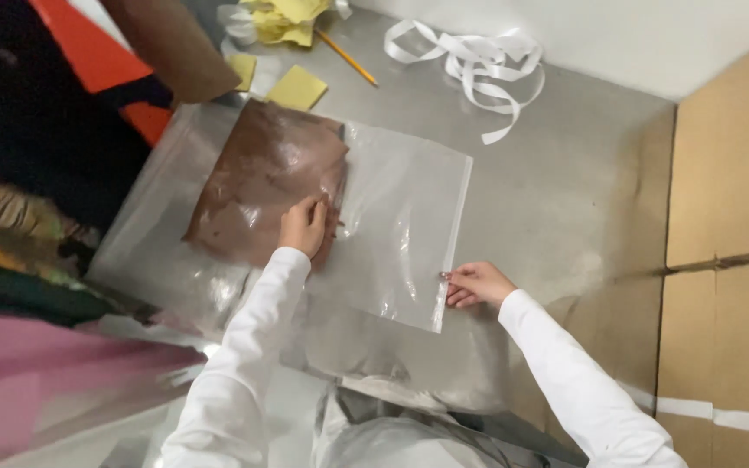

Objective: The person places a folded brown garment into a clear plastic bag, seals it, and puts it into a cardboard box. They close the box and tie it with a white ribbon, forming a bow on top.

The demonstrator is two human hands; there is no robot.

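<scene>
A clear plastic zip bag (400, 217) lies flat on the steel table (556, 173). A folded brown garment (257, 182) sits inside its left part. My left hand (303, 227) presses down on the brown garment through the bag, fingers curled. My right hand (476, 284) pinches the bag's right edge near its lower corner. Both arms wear white sleeves.
Yellow sticky notes (298, 87), a pencil (347, 59) and loops of white paper strip (470, 61) lie at the table's far side. Cardboard boxes (730, 199) stand at the right. Stacked clear bags (158, 234) and coloured garments (36, 373) lie at the left.
</scene>
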